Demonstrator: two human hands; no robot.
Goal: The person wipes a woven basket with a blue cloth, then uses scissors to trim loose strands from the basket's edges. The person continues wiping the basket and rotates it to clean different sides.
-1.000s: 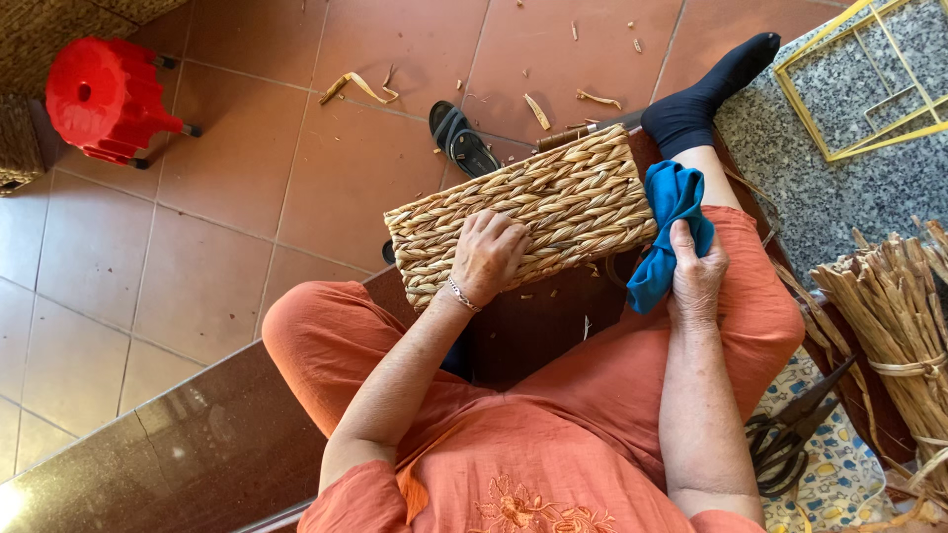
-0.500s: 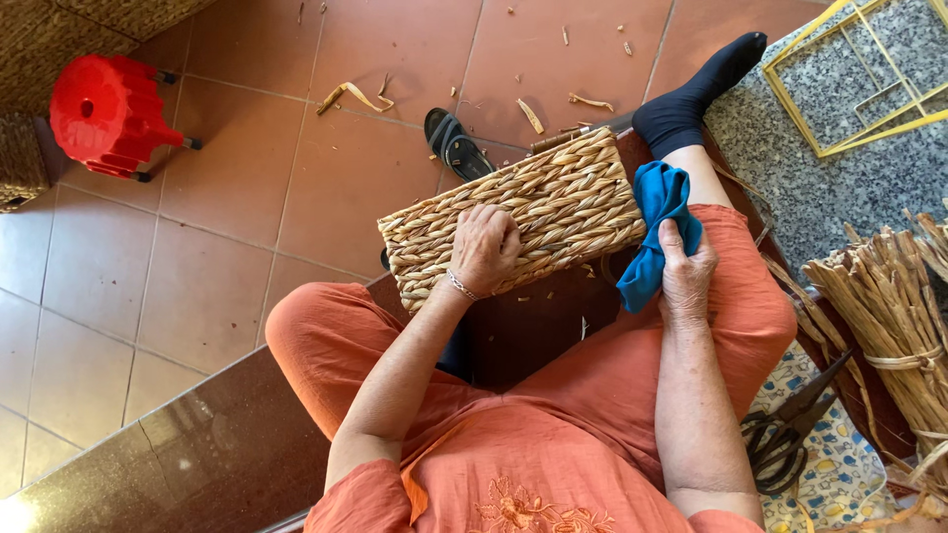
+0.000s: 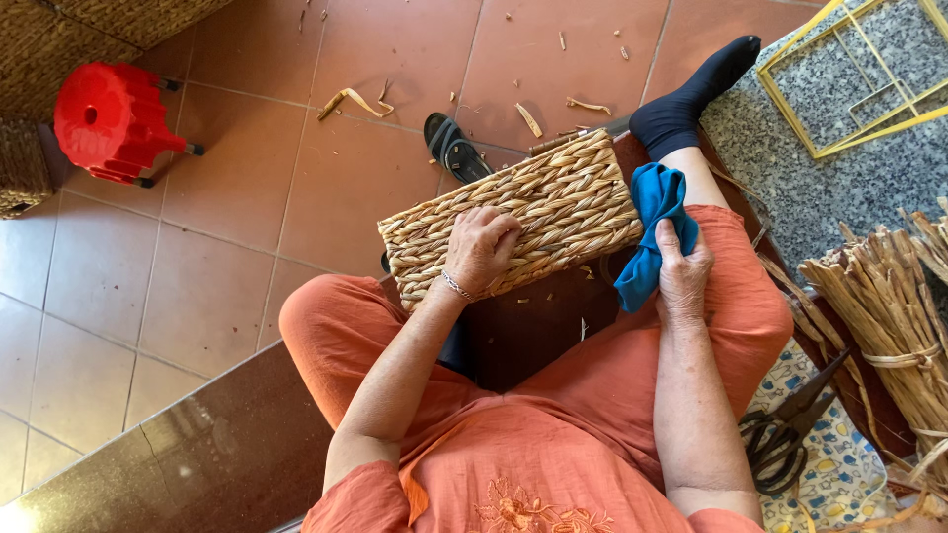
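Note:
A rectangular woven straw basket [image 3: 553, 197] lies across my knees, tilted, with its braided side up. My left hand [image 3: 481, 249] rests on its near edge, fingers curled over the weave. My right hand [image 3: 683, 276] lies on my right thigh and grips a blue cloth [image 3: 652, 232], which bunches up against the basket's right end. I sit in orange trousers with my right leg stretched out in a dark sock [image 3: 691, 89].
A red plastic stool [image 3: 109, 118] lies tipped at the far left beside woven baskets [image 3: 25, 168]. A dark sandal [image 3: 451, 146] and straw scraps [image 3: 351, 99] lie on the tiles. A bundle of dried reeds [image 3: 889, 316], black scissors [image 3: 780, 439] and a yellow frame [image 3: 859, 79] are at the right.
The view has shifted slightly. My hands, the basket and the blue cloth keep nearly the same positions; my left hand stays on the basket.

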